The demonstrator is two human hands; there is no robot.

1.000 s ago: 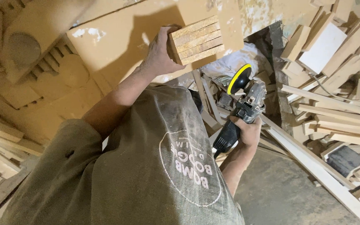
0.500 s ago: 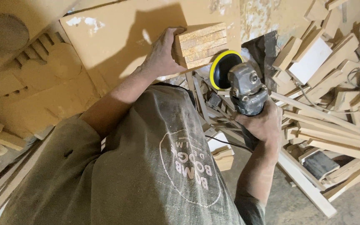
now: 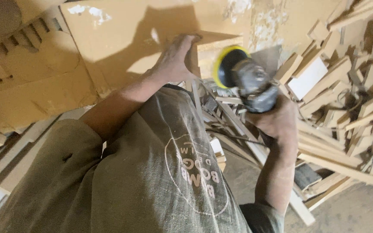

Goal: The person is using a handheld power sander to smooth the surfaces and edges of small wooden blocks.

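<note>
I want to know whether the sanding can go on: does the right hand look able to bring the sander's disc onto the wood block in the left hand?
Probably yes. The right hand holds the sander right beside the wood block gripped by the left hand, with nothing between them.

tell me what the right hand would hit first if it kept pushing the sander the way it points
Probably the wood block held by the left hand. The right hand aims the sander pad at it, seemingly close or touching; blur hides the depth.

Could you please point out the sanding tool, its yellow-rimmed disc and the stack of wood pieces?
sanding tool (image 3: pixel 255 88): head view, grey body.
yellow-rimmed disc (image 3: pixel 225 69): head view, dark face.
stack of wood pieces (image 3: pixel 214 45): head view, blurred top.
</note>
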